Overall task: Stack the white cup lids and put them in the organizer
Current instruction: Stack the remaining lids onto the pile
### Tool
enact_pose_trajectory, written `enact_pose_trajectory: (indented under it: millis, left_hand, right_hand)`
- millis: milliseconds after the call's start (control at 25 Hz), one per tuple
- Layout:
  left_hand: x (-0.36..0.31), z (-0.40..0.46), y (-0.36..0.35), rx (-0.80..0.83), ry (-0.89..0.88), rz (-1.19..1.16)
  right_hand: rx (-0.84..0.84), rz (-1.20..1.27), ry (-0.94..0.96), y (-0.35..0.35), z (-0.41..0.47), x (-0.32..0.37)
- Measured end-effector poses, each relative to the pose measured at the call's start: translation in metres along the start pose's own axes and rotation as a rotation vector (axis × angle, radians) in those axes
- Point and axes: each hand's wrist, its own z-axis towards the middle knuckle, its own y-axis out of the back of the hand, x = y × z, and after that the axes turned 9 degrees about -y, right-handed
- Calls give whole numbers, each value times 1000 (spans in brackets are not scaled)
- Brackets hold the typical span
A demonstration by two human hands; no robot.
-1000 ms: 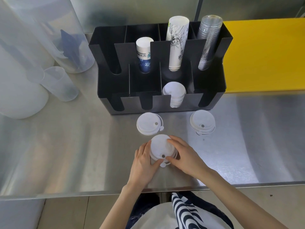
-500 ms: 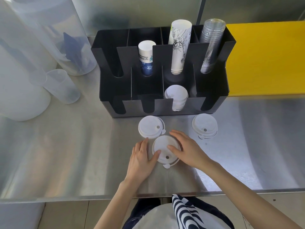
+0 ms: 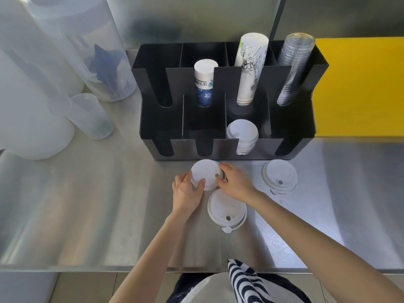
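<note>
Hands: left hand (image 3: 187, 192) and right hand (image 3: 235, 184), fingers curled, gripping opposite edges of one white lid (image 3: 205, 174); lid stack (image 3: 226, 210) just below, untouched.

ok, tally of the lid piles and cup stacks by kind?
Lid piles loose on the counter: 3
Lid piles in the organizer: 1
Paper cup stacks: 2
Clear cup stacks: 1
Total: 7
</note>
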Motion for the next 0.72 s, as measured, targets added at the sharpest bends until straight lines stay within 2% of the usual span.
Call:
enact_pose_trajectory:
  millis: [240, 480, 720]
  left_hand:
    - [-4, -6, 1, -59, 17, -161]
    - [-18, -21, 15, -274, 64, -528]
    - [-17, -36, 29, -77, -57, -600]
  right_hand:
    - [-74, 117, -17, 0, -10, 4]
    - [-127, 281, 10, 1, -32, 9]
    - [-190, 431, -39, 13, -45, 0]
